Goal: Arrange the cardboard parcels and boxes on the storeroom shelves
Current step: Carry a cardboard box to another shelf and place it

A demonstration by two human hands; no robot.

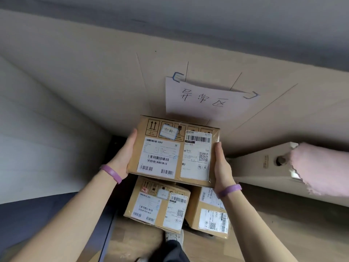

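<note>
Head view, and from where I stand the person has the parcel [175, 150] lifted between both hands. The left hand [124, 157] clamps its left short side and the right hand [221, 167] its right one, thumbs lying along the edges and the fingers tucked out of sight behind. Its long axis runs across, hand to hand, with the labelled face toward the camera. Straight below, near a shoe [174, 238], sit a left box [156, 203] and a right box [209, 210] close side by side (the held parcel covers their far edges). Behind rises a cardboard sheet [94, 72] with a paper sign [205, 99]. I judge neither hand nearer, so any placing moves both together. No shelf board shows plainly. The long pale carton [264, 167] at the right is half covered by a pink blur [321, 167] I cannot identify.
</note>
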